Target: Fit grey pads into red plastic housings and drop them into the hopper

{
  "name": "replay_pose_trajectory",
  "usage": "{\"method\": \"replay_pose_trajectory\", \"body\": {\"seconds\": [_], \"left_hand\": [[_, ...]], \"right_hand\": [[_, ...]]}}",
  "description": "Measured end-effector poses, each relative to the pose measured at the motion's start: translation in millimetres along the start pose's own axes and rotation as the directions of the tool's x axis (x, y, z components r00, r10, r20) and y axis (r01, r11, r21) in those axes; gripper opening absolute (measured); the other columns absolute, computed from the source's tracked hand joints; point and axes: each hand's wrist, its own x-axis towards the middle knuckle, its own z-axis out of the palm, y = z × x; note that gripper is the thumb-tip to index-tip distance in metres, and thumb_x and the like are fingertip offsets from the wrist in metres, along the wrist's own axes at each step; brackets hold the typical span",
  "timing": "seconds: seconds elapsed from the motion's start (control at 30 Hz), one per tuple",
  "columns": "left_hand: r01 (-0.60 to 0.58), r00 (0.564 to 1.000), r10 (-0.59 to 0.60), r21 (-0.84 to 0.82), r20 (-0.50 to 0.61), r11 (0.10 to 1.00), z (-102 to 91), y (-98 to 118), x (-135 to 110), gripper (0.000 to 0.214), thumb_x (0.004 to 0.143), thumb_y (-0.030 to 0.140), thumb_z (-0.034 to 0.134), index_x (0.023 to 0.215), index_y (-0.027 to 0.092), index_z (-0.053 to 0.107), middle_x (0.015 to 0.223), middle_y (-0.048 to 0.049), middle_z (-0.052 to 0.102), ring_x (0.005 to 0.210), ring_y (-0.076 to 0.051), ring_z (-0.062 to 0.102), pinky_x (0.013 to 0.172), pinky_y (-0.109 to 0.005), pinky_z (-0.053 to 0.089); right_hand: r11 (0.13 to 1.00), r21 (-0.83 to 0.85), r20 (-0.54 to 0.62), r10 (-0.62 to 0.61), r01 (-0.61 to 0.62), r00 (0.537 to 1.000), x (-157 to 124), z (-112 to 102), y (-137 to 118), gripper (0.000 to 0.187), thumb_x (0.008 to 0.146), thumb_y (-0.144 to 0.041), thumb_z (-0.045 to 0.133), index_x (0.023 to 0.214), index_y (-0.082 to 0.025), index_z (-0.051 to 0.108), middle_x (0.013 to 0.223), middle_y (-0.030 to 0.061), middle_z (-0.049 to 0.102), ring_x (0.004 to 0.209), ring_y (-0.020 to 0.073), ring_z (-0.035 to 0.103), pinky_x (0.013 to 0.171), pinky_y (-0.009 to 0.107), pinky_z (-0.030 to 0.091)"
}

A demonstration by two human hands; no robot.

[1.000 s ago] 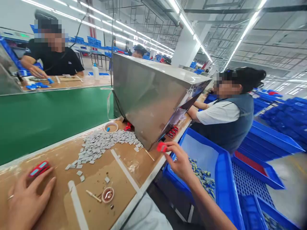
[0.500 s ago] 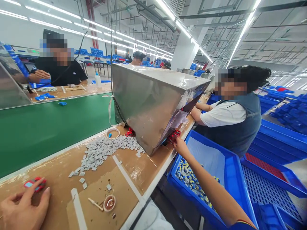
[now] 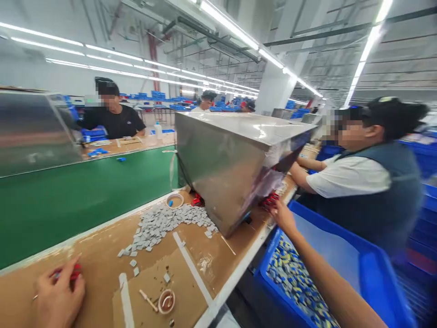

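At the lower left, my left hand (image 3: 60, 294) rests on the brown tabletop, its fingers curled round a small red plastic piece (image 3: 75, 272), which they partly hide. My right hand (image 3: 284, 217) reaches to the far right side of the metal hood, its fingertips closed on small red plastic pieces (image 3: 269, 200) at the table's edge. Motion blurs their exact shape. Between the hands lies a spread heap of small grey square tiles (image 3: 160, 223). A small cup of brownish liquid (image 3: 166, 301) stands on cardboard, beside a short white stick (image 3: 148, 300).
A large sheet-metal hood (image 3: 221, 168) stands on the table between my hands. Below my right forearm, a blue crate (image 3: 372, 278) holds many blue-and-yellow pieces. A green belt (image 3: 88, 200) runs behind the table. One co-worker (image 3: 372, 182) sits close on the right, another (image 3: 116, 114) across the belt.
The view has swung, shifting the scene rightward and down. My left fingers have closed round the red piece. My right hand has moved farther along the hood's side, with red pieces at its fingertips.
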Motion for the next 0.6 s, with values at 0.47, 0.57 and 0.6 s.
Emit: {"method": "replay_pose_trajectory", "body": {"seconds": [0.47,0.57,0.6], "left_hand": [[0.756,0.655,-0.164,-0.64,0.738,0.136,-48.1,103.8,-31.3,0.077,0.072,0.075,0.064,0.121,0.016,0.058,0.068,0.0012,0.062,0.043,-0.009,0.051,0.04,-0.019,0.035],[0.778,0.628,-0.015,-0.628,0.778,-0.005,-42.3,116.1,-41.9,0.074,0.07,0.072,0.071,0.114,0.013,0.063,0.072,-0.0019,0.065,0.05,-0.01,0.057,0.046,-0.021,0.043],[0.779,0.627,0.025,-0.627,0.778,-0.035,-41.1,116.8,-43.8,0.072,0.069,0.067,0.076,0.115,0.014,0.063,0.077,-0.0031,0.066,0.054,-0.01,0.06,0.05,-0.021,0.046]], "right_hand": [[0.646,0.668,0.12,-0.582,0.368,0.804,-149.8,-24.2,-182.0,0.03,0.094,-0.049,0.055,0.089,-0.022,0.068,0.082,0.0063,0.074,0.072,0.0207,0.072,0.066,0.026,0.056],[0.591,0.756,0.291,-0.69,0.283,0.663,-170.3,-11.1,-223.8,0.027,0.096,-0.043,0.054,0.102,-0.021,0.068,0.088,0.0075,0.074,0.076,0.0197,0.07,0.07,0.027,0.057],[0.586,0.768,0.327,-0.706,0.258,0.628,-176.6,-7.4,-232.8,0.028,0.096,-0.041,0.054,0.108,-0.02,0.067,0.089,0.0078,0.073,0.076,0.0195,0.069,0.07,0.027,0.056]]}}
